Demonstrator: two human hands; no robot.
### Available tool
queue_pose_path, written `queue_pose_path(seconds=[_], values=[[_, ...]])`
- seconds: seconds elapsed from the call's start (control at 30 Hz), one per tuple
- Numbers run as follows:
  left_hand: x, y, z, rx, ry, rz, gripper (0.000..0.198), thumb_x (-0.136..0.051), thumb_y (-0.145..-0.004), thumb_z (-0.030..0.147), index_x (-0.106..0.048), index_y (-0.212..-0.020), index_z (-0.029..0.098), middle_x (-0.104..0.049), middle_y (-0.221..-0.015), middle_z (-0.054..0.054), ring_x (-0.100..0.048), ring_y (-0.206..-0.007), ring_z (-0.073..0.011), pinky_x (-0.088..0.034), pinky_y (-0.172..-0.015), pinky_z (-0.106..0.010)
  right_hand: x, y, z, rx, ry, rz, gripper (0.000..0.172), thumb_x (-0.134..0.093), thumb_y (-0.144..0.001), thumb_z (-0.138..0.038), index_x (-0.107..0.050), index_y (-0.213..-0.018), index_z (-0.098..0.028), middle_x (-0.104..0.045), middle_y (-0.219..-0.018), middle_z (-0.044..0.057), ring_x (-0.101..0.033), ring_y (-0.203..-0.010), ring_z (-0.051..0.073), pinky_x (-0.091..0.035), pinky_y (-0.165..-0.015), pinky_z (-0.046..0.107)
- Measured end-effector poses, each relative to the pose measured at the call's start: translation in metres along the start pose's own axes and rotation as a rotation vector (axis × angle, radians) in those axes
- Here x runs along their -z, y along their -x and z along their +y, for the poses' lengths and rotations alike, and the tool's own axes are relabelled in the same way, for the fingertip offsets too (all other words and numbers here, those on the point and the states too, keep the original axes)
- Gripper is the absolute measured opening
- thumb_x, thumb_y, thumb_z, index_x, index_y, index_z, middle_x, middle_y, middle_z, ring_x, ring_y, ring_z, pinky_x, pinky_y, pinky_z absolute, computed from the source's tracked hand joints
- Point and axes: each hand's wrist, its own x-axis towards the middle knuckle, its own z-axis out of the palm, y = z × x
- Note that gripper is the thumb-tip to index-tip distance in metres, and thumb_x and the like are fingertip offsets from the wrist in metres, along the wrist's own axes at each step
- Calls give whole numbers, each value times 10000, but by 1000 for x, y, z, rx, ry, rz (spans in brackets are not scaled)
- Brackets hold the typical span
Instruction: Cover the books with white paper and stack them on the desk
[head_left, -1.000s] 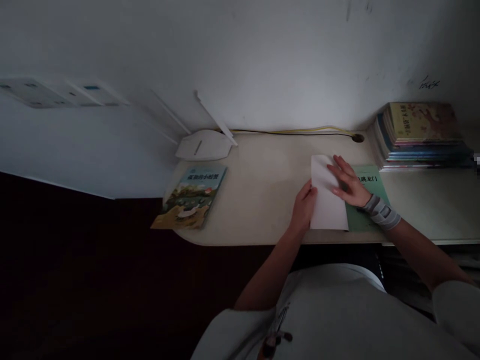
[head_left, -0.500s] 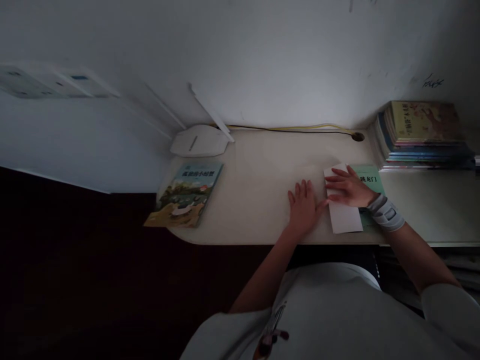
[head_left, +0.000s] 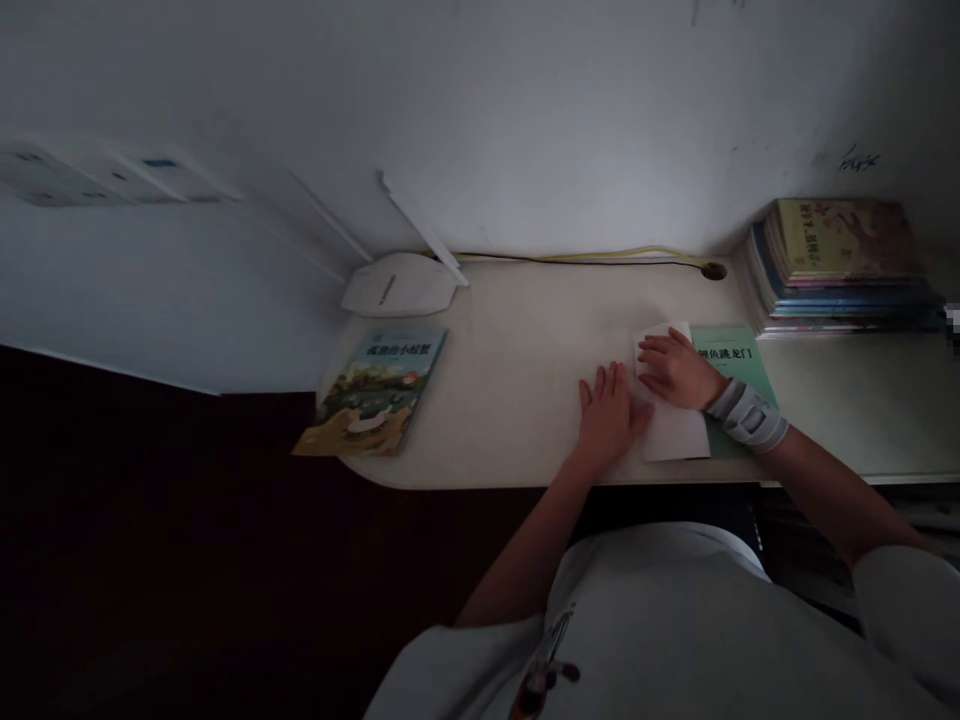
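Left hand (head_left: 609, 422) open and flat on the cream desk (head_left: 517, 350), fingers spread toward the far side, nothing in its hold, thumb side just against the left edge of the sheet of white paper (head_left: 676, 438). Right hand (head_left: 675, 370) also open, palm down on top of the paper, fingers together and pointing left, pressing only, with no pinch on any edge. Around the right wrist, a grey wrist brace (head_left: 747, 416).

Paper lying flat near the near edge of the desk, right of centre, its right side over the left edge of a green book (head_left: 733, 362). Farther left, a picture book (head_left: 371, 392) lying at a slant. At far right, a stack of books (head_left: 840, 270) against the wall.
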Motion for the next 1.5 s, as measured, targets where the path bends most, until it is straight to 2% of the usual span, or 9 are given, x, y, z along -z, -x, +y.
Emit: queue_pose_path(seconds=[0.17,0.4,0.53,0.63,0.73,0.87,1.0,1.23,1.5], values=[[1,3,-4,16,-7,5,584,-330,-940,325,-257,-1445,41,-282,-1514,-210,-224,-1415,-321,-166,-1133,-545,0,-6,-6,31,-29,51,222,-458,-863,-238,-651,-921,-145,-667,-1058,129,-574,-1043,228,-280,-1041,436],[3,14,-7,-24,-52,-8,768,-346,-905,574,-266,-1449,38,-278,-1512,-215,-225,-1405,-363,-184,-1128,-545,4,-14,-15,45,78,-120,226,-456,-876,-253,-637,-890,-119,-658,-932,120,-577,-902,208,-306,-981,395],[0,15,-7,-21,-94,-6,810,-363,-887,604,-274,-1442,22,-293,-1504,-222,-231,-1402,-368,-186,-1130,-532,2,-14,-12,68,76,-113,250,-447,-899,-274,-638,-890,-114,-660,-920,127,-586,-879,207,-359,-927,375],[-2,15,-7,-28,-120,17,804,-370,-887,600,-286,-1435,18,-318,-1492,-227,-248,-1398,-361,-194,-1127,-526,1,-10,-16,46,55,9,263,-440,-910,-273,-645,-933,-112,-662,-1020,149,-585,-975,227,-369,-957,390],[-2,15,-6,-31,-143,37,757,-369,-894,582,-314,-1429,49,-329,-1488,-221,-257,-1397,-357,-203,-1118,-539,3,4,-27,-10,59,122,292,-426,-927,-301,-648,-1017,-134,-638,-1163,145,-529,-1152,254,-269,-1070,469],[0,16,-6,-33,-157,16,715,-355,-913,540,-322,-1424,40,-329,-1489,-219,-252,-1397,-359,-200,-1123,-529,6,34,-39,-58,98,13,436,-500,-888,-433,-586,-1208,-149,-478,-1392,186,-351,-1340,345,-227,-1066,601],[0,16,-8,-49,-147,18,705,-393,-907,515,-304,-1433,53,-320,-1493,-222,-240,-1403,-354,-193,-1125,-534,1,50,-41,-110,93,-53,580,-531,-861,-470,-505,-1314,-108,-276,-1509,225,-190,-1419,338,-273,-1076,545],[2,16,-10,-40,-92,-6,636,-354,-931,410,-281,-1434,27,-319,-1498,-207,-239,-1406,-337,-195,-1132,-512,-8,43,-52,-150,63,9,488,-471,-893,-314,-497,-1327,-94,-301,-1509,192,-174,-1429,308,-183,-1137,511],[3,16,-9,-45,-70,2,637,-316,-944,438,-276,-1444,45,-280,-1514,-208,-225,-1411,-338,-179,-1134,-534,-3,18,-6,-292,-34,64,567,-447,-893,-334,-371,-1415,-127,-198,-1549,179,-115,-1438,328,-236,-1093,580]])
